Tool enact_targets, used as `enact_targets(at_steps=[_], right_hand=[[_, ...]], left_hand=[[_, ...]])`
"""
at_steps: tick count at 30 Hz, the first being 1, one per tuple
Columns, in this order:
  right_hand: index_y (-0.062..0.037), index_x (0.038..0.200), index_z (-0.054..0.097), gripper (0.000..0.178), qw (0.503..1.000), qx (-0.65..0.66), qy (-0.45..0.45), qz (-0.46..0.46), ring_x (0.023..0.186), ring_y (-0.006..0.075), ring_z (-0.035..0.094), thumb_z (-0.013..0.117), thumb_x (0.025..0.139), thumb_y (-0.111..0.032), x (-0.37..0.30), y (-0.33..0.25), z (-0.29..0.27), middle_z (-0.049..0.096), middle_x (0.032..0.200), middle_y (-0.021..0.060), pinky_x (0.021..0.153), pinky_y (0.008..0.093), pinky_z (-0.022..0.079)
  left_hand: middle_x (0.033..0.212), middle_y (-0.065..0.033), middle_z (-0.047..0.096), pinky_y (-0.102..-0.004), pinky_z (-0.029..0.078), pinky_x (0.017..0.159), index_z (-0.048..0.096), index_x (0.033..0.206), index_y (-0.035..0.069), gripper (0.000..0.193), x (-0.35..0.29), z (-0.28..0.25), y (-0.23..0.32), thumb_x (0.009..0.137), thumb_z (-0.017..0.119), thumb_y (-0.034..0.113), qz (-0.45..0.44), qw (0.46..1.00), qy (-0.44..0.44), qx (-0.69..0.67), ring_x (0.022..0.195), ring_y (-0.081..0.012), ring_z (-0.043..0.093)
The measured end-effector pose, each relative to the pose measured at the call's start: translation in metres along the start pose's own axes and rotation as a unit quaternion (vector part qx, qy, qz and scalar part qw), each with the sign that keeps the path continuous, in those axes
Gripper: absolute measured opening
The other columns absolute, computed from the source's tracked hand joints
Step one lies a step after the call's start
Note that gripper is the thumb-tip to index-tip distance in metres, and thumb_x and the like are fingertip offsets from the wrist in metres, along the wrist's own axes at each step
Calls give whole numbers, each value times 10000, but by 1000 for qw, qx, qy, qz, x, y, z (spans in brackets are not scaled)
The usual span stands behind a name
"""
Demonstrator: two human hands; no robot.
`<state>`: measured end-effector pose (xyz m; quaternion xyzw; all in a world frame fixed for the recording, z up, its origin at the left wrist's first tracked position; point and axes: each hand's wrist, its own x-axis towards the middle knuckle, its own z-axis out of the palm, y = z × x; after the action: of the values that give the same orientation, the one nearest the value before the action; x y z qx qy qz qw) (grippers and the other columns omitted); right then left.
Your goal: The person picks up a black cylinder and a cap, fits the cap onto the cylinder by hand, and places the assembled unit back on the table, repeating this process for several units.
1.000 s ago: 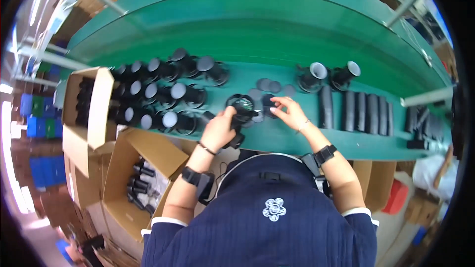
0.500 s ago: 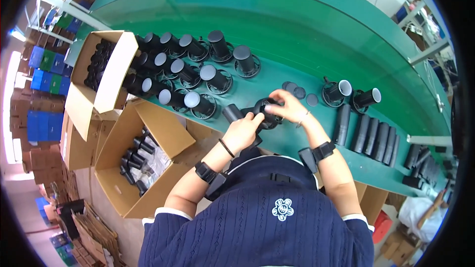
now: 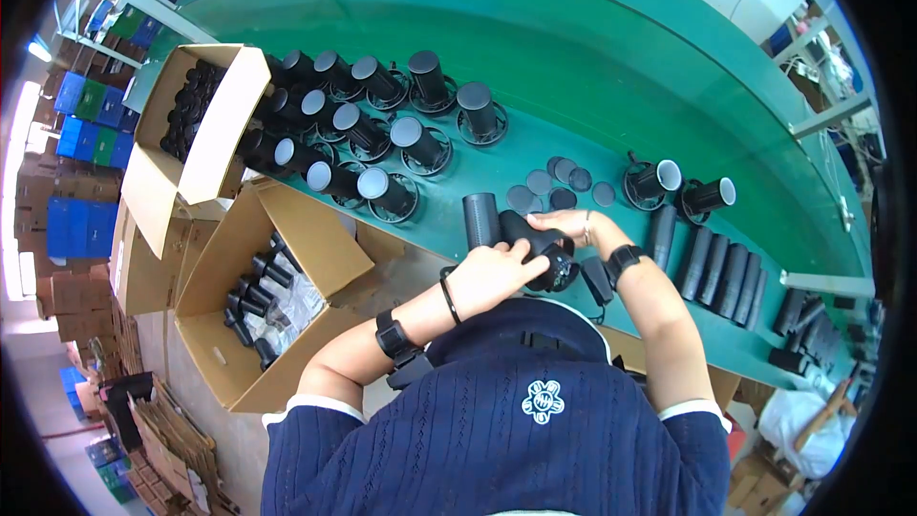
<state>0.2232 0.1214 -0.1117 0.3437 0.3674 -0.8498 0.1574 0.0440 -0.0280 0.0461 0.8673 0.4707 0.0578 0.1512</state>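
Note:
My left hand (image 3: 489, 279) is closed on a black plastic fitting (image 3: 560, 269) with a rounded, shiny end. Against the far right side of the same fitting, my right hand (image 3: 571, 224) has its fingers curled round it. The fitting is tilted, and both hands hide part of it. Just left of it is a textured black tube (image 3: 480, 220); whether the two are joined is hidden by my left hand. Beyond my hands, several flat dark discs (image 3: 563, 199) lie on the green bench (image 3: 449, 215).
Black cylinders on round ringed bases (image 3: 390, 193) stand in rows at the left. Two white-lined ones (image 3: 657, 179) and several loose black tubes (image 3: 718, 261) are at the right. An open carton (image 3: 205, 349) with black parts stands lower left; another carton (image 3: 227, 148) sits above it.
The fitting has come nearer my body and turned, its rounded end now facing down and right. Both hands moved with it, and more discs show beyond them.

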Motion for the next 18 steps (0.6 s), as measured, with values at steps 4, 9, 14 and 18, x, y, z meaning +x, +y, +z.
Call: enact_targets(at_steps=[4, 9, 14, 18], right_hand=[[-68, 1450, 386, 815, 994, -7, 99, -46, 1063, 140, 593, 739, 807, -425, -20, 13, 13, 565, 1297, 71, 779, 273, 531], [7, 1495, 228, 999, 926, -45, 286, -241, 1163, 263, 551, 770, 759, -396, -82, -13, -2, 528, 1332, 154, 963, 358, 471], [59, 1307, 411, 740, 802, -41, 426, -416, 1076, 252, 605, 794, 745, -232, -80, -73, -14, 587, 1182, 181, 930, 365, 492], [22, 1289, 437, 784, 683, -162, 531, -475, 1067, 288, 632, 845, 670, -233, -25, -96, -27, 630, 1158, 185, 916, 381, 504]], left_hand=[[947, -112, 535, -359, 560, 559, 487, 1248, 196, 466, 0, -11, 8, 799, 573, 102, 13, 1000, -22, -15, 740, -273, 637], [1078, -188, 563, -424, 540, 781, 425, 1352, 68, 619, -15, -4, -12, 764, 613, 25, -140, 965, 107, -193, 875, -376, 630], [1018, -167, 594, -393, 500, 825, 601, 1071, 2, 367, -39, 14, -43, 723, 714, 26, -212, 945, 101, -227, 943, -362, 606], [944, -105, 567, -345, 504, 770, 605, 1080, 32, 386, -51, 16, -51, 716, 711, -44, -233, 911, 107, -322, 891, -252, 606]])
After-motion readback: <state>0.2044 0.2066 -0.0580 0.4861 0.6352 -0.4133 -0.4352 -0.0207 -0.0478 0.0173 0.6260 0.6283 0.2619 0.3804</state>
